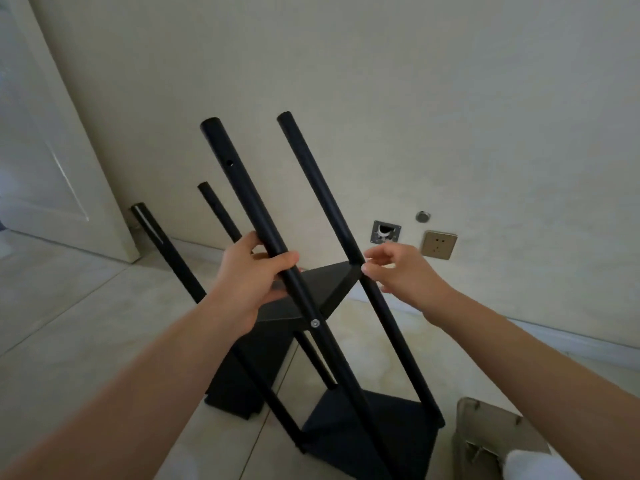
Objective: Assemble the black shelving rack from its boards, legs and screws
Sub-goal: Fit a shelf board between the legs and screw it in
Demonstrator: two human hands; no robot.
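While the left hand [254, 271] grips one black leg [263, 237] of the half-built rack [332, 341], the right hand [398, 271] hovers loose-fingered, fingertips touching the next leg [322, 188].

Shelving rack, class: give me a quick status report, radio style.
Left hand grips a front leg. Right hand, fingers loosely curled, at the next leg. Middle board screwed on, screw showing. Nothing blocking.

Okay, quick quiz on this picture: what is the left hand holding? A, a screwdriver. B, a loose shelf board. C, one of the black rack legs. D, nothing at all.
C: the left hand has its fingers curled round a black leg of the rack, just above the silver screw that fixes it to the middle board.
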